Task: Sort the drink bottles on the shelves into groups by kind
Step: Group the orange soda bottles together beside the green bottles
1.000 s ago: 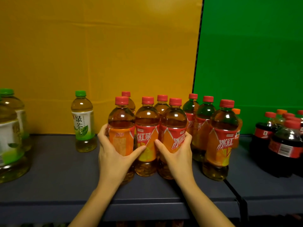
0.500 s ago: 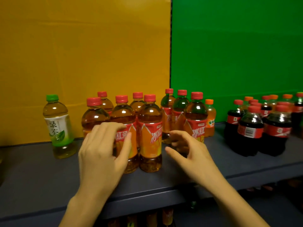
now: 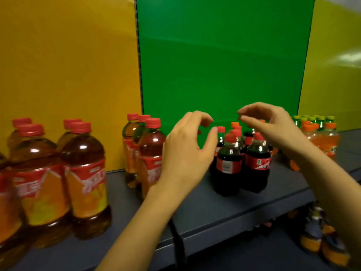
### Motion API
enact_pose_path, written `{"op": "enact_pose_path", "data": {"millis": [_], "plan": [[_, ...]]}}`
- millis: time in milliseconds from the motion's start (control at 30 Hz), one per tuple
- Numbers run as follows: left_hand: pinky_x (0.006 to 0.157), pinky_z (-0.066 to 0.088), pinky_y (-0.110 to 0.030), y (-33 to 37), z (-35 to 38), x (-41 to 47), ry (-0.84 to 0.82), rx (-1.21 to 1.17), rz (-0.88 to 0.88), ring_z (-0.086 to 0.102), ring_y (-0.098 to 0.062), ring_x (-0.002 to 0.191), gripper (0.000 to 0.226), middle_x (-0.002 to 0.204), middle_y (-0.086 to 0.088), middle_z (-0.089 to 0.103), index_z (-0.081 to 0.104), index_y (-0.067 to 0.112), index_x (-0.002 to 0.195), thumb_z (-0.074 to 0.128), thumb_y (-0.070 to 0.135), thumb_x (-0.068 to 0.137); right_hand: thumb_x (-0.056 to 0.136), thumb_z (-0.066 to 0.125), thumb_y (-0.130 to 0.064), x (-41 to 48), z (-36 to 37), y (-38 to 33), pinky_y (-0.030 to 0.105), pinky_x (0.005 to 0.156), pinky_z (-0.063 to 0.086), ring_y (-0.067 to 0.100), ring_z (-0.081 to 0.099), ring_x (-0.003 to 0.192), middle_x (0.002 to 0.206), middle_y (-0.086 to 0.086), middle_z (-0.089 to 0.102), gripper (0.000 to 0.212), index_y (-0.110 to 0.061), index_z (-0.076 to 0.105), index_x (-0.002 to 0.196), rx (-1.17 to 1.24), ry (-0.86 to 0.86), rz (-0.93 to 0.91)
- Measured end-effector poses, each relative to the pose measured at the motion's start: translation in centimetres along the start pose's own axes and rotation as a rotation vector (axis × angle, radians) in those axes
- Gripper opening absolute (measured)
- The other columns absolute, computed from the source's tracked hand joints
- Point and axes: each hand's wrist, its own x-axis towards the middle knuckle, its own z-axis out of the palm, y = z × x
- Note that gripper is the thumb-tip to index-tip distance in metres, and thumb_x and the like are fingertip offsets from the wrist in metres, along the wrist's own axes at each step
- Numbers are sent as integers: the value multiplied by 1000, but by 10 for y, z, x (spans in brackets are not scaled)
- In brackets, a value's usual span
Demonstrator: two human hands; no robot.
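Left hand [image 3: 185,153] and right hand [image 3: 273,128] hovered above the shelf [image 3: 234,208], fingers loosely curved, holding nothing. Cola bottles [image 3: 242,165] stood at 7 o'clock of the right hand; tea bottles [image 3: 84,182] at 9 o'clock of the left.

On shelf [image 3: 214,208]: tea bottles [image 3: 86,173] L, cola bottles [image 3: 226,165] ctr, soda bottles [image 3: 324,141] far R, further back.

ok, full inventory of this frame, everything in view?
amber plastic tea bottles with red caps: at least five, red-orange labels, left
middle tea bottles: three, same kind, shelf centre
dark cola bottles: at least four, red caps, before green panel
orange soda bottles: several, orange caps, far right
green-capped bottles: several, behind orange soda
shelf: one, grey, beneath
lower-shelf bottles: blurred, bottom right
left hand: empty, fingers curved, beside cola
right hand: empty, fingers curved, over cola
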Motion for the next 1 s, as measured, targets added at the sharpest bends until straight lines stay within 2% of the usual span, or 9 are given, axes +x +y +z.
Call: {"op": "enact_pose_path", "data": {"millis": [233,367,500,600,700,767,800,900,1000], "plan": [[99,40,-40,-54,91,52,173,3,-283,49,-24,111,36,120,-11,51,49,3,118,59,11,85,95,47,-11,97,-22,97,19,78,45,9,56,88,96,-2,61,24,-5,55,116,221,-143,141],[105,25,-26,-85,116,59,225,116,-382,35,-23,129,53,136,-12,39,36,4,132,60,15,85,93,51,-11,132,-5,152,29,97,42,19,51,115,128,8,55,32,-6,51,125,141,-239,172],[110,22,-34,-120,134,55,237,155,-575,27,-29,136,76,146,-17,28,22,1,140,67,17,80,90,57,-16,154,18,189,32,108,31,23,42,128,140,12,44,53,-3,37,137,49,-361,256],[108,27,-37,-140,147,41,137,137,-712,31,-31,134,90,147,-17,27,17,3,141,74,21,74,87,61,-15,163,29,210,36,110,31,26,40,129,139,12,42,63,-4,29,140,23,-509,339],[95,40,-34,-157,155,30,35,59,-824,48,-28,116,84,132,-14,45,27,8,134,79,21,69,83,65,-10,167,34,222,37,93,48,26,54,109,111,4,54,45,-11,42,122,27,-754,384],[83,40,-29,-163,156,26,8,-9,-872,52,-23,103,68,115,-8,52,38,12,122,80,18,68,80,66,-4,166,37,225,27,74,52,20,59,89,95,2,58,31,-13,47,103,32,-851,345],[80,39,-28,-166,156,24,4,-21,-883,53,-23,101,61,109,-6,53,42,14,114,80,17,67,80,65,0,166,37,226,24,73,51,18,59,84,91,2,59,26,-15,50,95,37,-872,311],[78,40,-30,-170,157,22,16,-30,-863,56,-26,98,53,102,-7,55,45,13,106,81,16,66,80,65,2,164,38,229,31,83,49,17,59,82,87,0,62,24,-20,54,84,41,-886,230],[81,43,-32,-165,153,27,41,7,-779,56,-25,95,54,102,-8,55,45,11,106,81,17,66,75,71,-1,160,35,225,32,78,52,19,62,79,85,3,64,22,-18,58,82,88,-773,226]]}}
